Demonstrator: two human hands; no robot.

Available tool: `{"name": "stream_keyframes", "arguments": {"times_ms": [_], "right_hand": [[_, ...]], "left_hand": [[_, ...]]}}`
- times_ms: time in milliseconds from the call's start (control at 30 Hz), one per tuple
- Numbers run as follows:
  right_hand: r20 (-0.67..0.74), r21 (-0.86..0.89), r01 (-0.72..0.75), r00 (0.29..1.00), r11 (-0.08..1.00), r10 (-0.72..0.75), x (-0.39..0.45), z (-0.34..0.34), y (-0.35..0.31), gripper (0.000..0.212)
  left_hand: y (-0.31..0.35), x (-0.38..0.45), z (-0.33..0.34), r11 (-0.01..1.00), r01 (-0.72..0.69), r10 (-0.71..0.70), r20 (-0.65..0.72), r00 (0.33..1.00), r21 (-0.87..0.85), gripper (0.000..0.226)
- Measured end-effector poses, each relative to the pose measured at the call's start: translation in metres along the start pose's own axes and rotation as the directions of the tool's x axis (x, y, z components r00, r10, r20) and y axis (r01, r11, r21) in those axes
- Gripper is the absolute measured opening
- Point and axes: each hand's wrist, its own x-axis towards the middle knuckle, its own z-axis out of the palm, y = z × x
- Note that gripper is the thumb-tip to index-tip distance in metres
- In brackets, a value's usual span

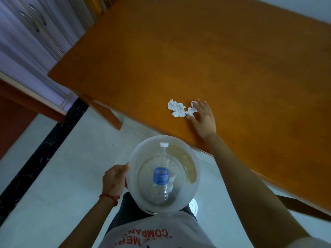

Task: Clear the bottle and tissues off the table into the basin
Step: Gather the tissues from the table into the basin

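Note:
A clear plastic bottle (pixel 161 173) with a blue label and white cap lies inside the white round basin (pixel 195 165), with a bit of white tissue beside it. My left hand (pixel 115 178) grips the basin's left rim and holds it below the table edge. On the orange wooden table (pixel 232 59) lie two crumpled white tissues: a larger tissue (pixel 176 108) and a smaller tissue (pixel 192 110). My right hand (pixel 204 117) rests flat on the table with fingers spread, its fingertips touching the smaller tissue.
The table's near edge runs diagonally just above the basin. A table leg (pixel 109 113) stands at the left. Purple cabinet doors (pixel 26 33) fill the upper left. The floor is pale tile with a black strip (pixel 44 149).

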Motion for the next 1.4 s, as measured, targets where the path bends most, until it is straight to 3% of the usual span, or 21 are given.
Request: {"name": "stream_keyframes", "arguments": {"times_ms": [100, 400, 633, 767, 933, 1067, 1133, 1233, 1400], "right_hand": [[0.012, -0.045, 0.01, 1.0, 0.999, -0.009, 0.002, 0.002, 0.004, 0.045], [-0.168, -0.029, 0.002, 0.986, 1.0, -0.006, -0.02, 0.006, 0.008, 0.027], [-0.149, 0.205, -0.063, 0.984, 0.977, 0.095, -0.052, 0.004, -0.012, 0.022], [-0.091, 0.3, 0.021, 0.996, 0.954, 0.007, -0.089, 0.015, -0.036, 0.019], [0.113, 0.303, 0.003, 0.993, 0.953, -0.039, -0.129, 0.045, -0.045, 0.024], [0.176, 0.17, 0.034, 0.982, 0.985, -0.064, -0.138, 0.053, -0.045, 0.043], [0.186, 0.19, 0.035, 0.98, 0.981, -0.071, -0.136, 0.049, -0.049, 0.052], [0.137, 0.295, 0.022, 0.988, 0.955, -0.065, -0.12, 0.038, -0.054, 0.044], [-0.124, 0.266, 0.032, 0.992, 0.963, 0.002, -0.066, 0.018, -0.053, 0.044]], "left_hand": [[0.0, 0.001, 0.0, 1.0, -0.01, 0.01, 0.003, 1.0, 0.013, 0.029], [-0.001, 0.003, 0.001, 0.998, -0.035, 0.035, -0.001, 0.999, 0.049, 0.027], [-0.001, 0.003, 0.0, 0.998, -0.038, 0.037, 0.012, 0.999, 0.053, 0.03], [0.0, 0.004, -0.001, 0.997, -0.022, 0.022, 0.007, 1.0, 0.072, 0.029], [0.001, 0.003, 0.0, 0.998, -0.005, 0.005, 0.003, 1.0, 0.064, 0.038], [-0.001, 0.003, 0.001, 0.999, 0.005, -0.005, -0.015, 1.0, 0.043, 0.028], [-0.002, 0.003, 0.0, 0.999, 0.006, -0.006, -0.018, 1.0, 0.039, 0.028], [-0.002, 0.001, 0.0, 0.999, 0.004, -0.003, -0.011, 1.0, 0.04, 0.028], [-0.002, -0.002, 0.001, 0.999, -0.014, 0.014, -0.017, 1.0, 0.038, 0.031]]}}
